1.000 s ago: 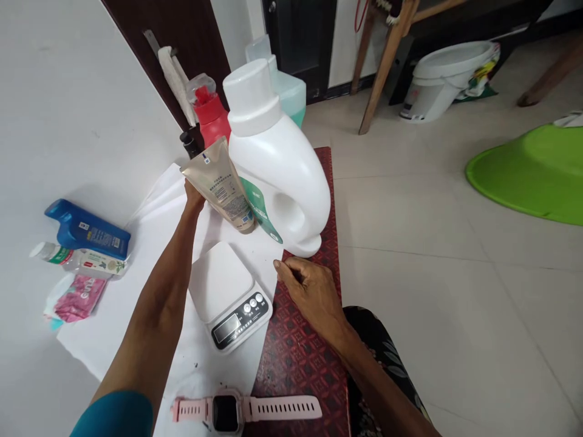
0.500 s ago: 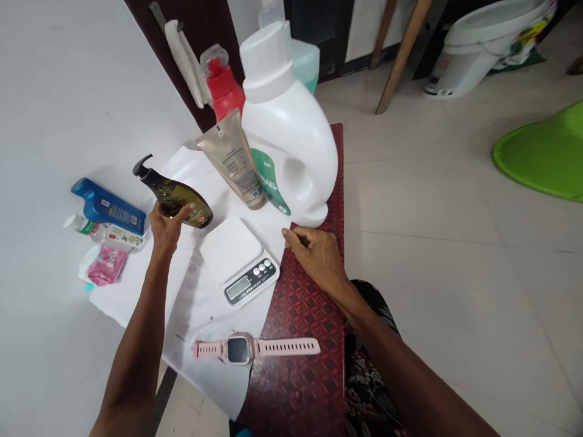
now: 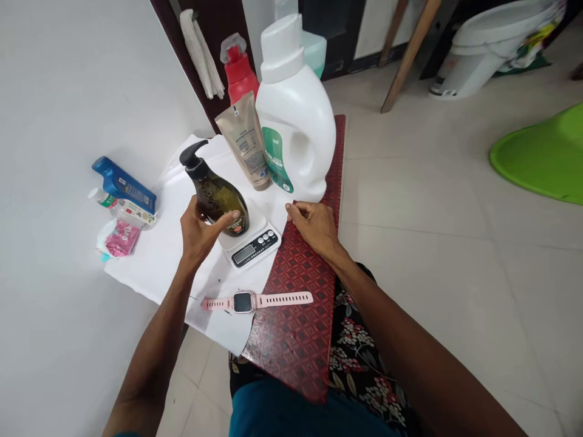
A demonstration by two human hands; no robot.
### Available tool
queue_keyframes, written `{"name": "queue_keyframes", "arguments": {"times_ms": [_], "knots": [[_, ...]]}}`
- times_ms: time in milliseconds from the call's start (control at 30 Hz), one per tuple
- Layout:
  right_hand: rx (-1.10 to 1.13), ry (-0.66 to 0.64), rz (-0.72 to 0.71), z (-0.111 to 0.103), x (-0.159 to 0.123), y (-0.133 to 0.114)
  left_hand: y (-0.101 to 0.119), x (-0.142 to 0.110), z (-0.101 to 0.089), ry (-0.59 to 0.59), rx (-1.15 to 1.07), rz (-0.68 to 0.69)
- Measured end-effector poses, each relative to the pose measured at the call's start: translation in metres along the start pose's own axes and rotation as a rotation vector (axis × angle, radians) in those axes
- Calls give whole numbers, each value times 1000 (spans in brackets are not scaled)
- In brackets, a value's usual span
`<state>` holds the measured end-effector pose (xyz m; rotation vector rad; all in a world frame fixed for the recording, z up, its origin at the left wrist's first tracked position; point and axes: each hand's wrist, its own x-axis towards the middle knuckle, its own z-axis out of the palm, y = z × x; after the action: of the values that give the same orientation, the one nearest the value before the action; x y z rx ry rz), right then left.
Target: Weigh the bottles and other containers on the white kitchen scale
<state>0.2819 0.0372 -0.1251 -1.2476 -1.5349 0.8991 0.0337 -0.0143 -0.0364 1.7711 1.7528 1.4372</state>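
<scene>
My left hand (image 3: 199, 231) grips a dark pump bottle (image 3: 218, 195) and holds it upright on the platform of a small white kitchen scale (image 3: 249, 241). My right hand (image 3: 312, 223) rests on the red patterned board (image 3: 303, 291) just right of the scale, fingers curled loosely with nothing in them. Behind the scale a beige tube (image 3: 243, 139) leans against a large white detergent jug (image 3: 294, 118). A pink smartwatch (image 3: 255, 300) lies flat in front of the scale, across the edge of the white paper sheet (image 3: 159, 255).
A blue bottle (image 3: 124, 184), a small clear bottle (image 3: 119, 206) and a pink packet (image 3: 119, 238) lie at the left by the white wall. A red spray bottle (image 3: 238, 71) and a teal bottle (image 3: 314, 50) stand behind. A green tub (image 3: 542, 155) and a white bucket (image 3: 483, 48) are on the floor.
My left hand left the beige tube, picked up the dark pump bottle from the left and brought it upright onto the scale. My right hand stayed on the red board.
</scene>
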Motion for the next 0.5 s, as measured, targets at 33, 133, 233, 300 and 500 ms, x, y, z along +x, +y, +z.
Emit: {"name": "queue_keyframes", "arguments": {"times_ms": [33,133,233,300,500], "knots": [[-2,0,0,0,0,0,-1,-1,3,8,12,5],[-4,-1,4,0,0,-1,-2,-2,5,12,28,8],[-3,0,16,0,0,-2,-1,-4,2,-21,40,-5],[-4,-3,18,-1,0,-2,1,-6,-3,-42,47,6],[-7,1,6,-1,1,0,3,-13,-37,126,1,74]]}}
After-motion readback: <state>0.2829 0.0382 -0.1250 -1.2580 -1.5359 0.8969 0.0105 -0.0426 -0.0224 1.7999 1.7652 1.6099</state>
